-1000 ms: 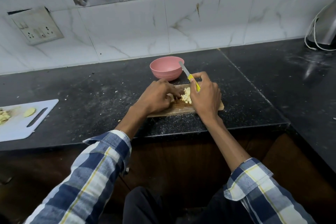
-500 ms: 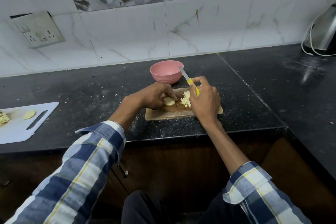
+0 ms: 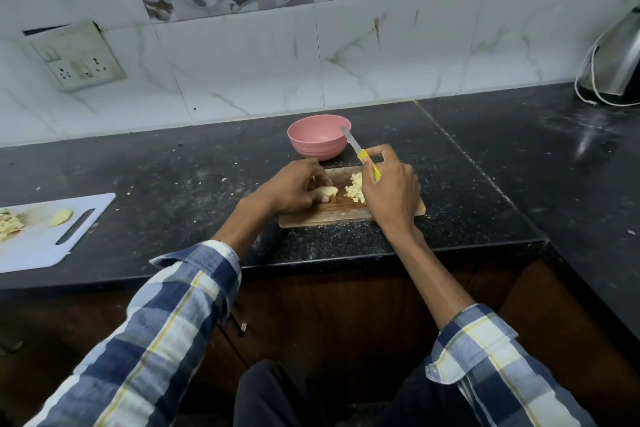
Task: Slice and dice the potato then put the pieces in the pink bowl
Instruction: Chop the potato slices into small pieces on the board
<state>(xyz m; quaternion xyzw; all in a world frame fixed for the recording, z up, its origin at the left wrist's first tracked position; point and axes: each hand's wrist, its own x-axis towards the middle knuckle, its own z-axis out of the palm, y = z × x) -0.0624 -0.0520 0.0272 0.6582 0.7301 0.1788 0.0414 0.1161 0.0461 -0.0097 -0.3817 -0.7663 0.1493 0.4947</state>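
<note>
Pinching potato slice, left hand; right hand gripping unbranded knife.

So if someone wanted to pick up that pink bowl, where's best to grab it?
Take the pink bowl by its rim on the left side, coming from above. It stands upright and open, and the knife blade crosses in front of its right edge.

Home kitchen, black stone counter, marbled wall tiles, probably a kettle
</note>
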